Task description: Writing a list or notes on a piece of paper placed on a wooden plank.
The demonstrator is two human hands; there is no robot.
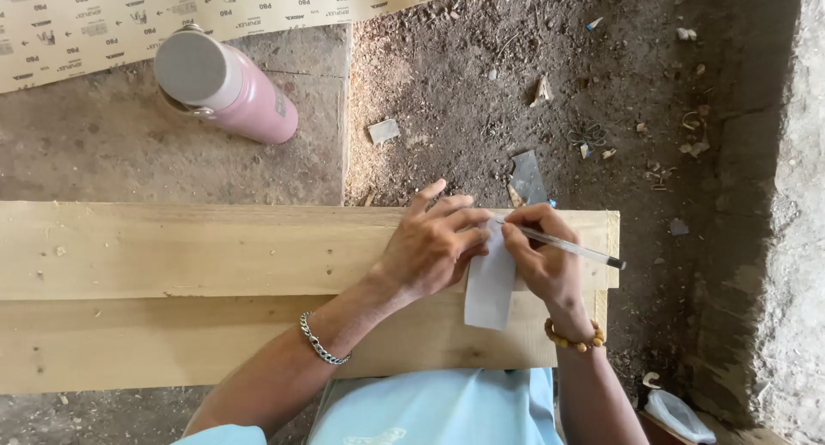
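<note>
Light blue shirt fabric (pixel 447 406) fills the bottom edge, cut off by the frame, so you only get a lap's worth of it. Both forearms come up from there onto two pale wooden planks (pixel 172 247) lying side by side across the view; their left ends run out of frame.

Left hand (pixel 430 243), with a silver chain bracelet (pixel 322 342) on the wrist, lies flat with fingers loosely spread, pressing down a small white paper strip (pixel 490 286) on the planks near their right end. Right hand (pixel 541 256), wearing an amber bead bracelet (pixel 574 340), pinches a clear pen (pixel 571 247) with a dark cap, the writing end down by the top of the paper. That tip is tucked under the fingers, so I can't tell whether it's actually touching the paper or the wood. The upper part of the strip is hidden under both hands too.

Beyond the planks, a pink metal bottle (pixel 228 84) with a grey lid lies tilted on a concrete slab, touching a tan printed sheet (pixel 172 15) that's cut off at the top. Dirt ground on the right is littered with wood chips and scraps, plus a dark flat piece (pixel 526 177) just behind the planks, hard to identify. A white plastic bag (pixel 679 415) peeks in at the bottom right.
</note>
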